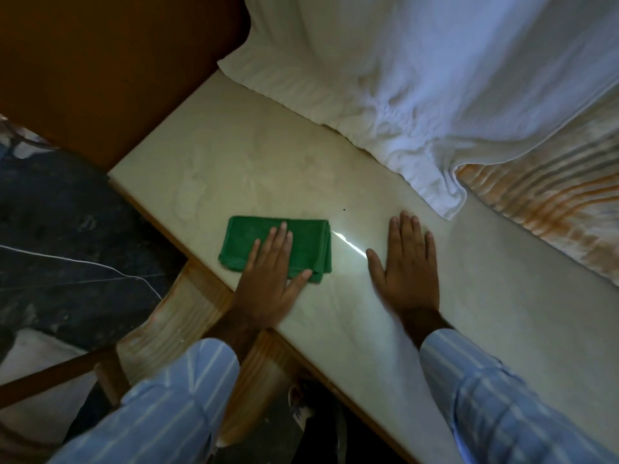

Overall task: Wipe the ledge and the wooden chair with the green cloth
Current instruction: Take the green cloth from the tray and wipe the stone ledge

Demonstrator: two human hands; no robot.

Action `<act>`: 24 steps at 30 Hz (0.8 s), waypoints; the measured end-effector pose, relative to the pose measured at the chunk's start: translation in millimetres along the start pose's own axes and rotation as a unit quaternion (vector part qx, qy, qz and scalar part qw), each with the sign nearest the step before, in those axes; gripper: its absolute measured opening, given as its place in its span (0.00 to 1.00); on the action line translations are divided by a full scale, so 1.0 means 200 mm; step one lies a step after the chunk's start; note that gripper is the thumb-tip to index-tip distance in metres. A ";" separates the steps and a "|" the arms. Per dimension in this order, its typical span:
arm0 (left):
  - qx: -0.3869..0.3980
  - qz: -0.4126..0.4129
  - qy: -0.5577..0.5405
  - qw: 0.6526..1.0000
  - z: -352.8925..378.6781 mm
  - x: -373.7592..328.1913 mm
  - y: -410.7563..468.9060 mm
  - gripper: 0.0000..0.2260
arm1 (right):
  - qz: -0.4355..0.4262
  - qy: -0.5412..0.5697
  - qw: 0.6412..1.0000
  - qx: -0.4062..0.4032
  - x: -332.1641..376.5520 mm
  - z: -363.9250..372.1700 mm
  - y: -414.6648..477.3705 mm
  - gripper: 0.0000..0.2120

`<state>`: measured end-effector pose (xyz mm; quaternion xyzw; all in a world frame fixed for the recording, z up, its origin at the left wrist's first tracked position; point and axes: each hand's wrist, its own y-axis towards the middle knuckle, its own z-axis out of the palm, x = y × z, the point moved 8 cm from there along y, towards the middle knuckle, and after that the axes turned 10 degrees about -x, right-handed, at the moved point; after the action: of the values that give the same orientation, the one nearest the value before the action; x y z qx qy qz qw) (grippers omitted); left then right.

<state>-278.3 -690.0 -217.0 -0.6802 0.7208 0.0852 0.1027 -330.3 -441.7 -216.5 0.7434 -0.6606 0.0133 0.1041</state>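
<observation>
A folded green cloth lies flat on the pale ledge, close to its near edge. My left hand presses flat on the cloth's near right part, fingers spread. My right hand rests palm down on the bare ledge to the right of the cloth, fingers together, holding nothing. Below the ledge's edge stands a wooden chair, with its light wooden frame under my left forearm.
A white sheet hangs over the far side of the ledge. A striped orange fabric lies at the right. A brown wooden panel fills the upper left. A thin white cord crosses the dark floor at the left.
</observation>
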 end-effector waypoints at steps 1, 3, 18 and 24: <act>-0.001 -0.001 -0.016 1.000 0.00 0.00 -0.04 0.36 | 0.005 -0.001 1.000 0.000 0.00 -0.01 -0.04 0.37; -0.010 0.002 -0.021 1.000 0.00 0.00 -0.11 0.34 | 0.002 -0.002 1.000 0.009 0.00 -0.01 -0.09 0.37; 0.017 0.124 -0.008 0.992 0.03 -0.32 0.48 0.37 | 0.002 -0.003 1.000 -0.012 -0.01 0.01 -0.10 0.37; 0.020 0.145 0.011 0.989 0.06 -0.39 0.58 0.39 | -0.001 -0.007 1.000 -0.001 -0.01 0.01 -0.09 0.37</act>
<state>-389.3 -604.3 -209.1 -0.5672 0.8143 0.0778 0.0951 -312.1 -438.6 -221.6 0.7438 -0.6607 0.0074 0.1007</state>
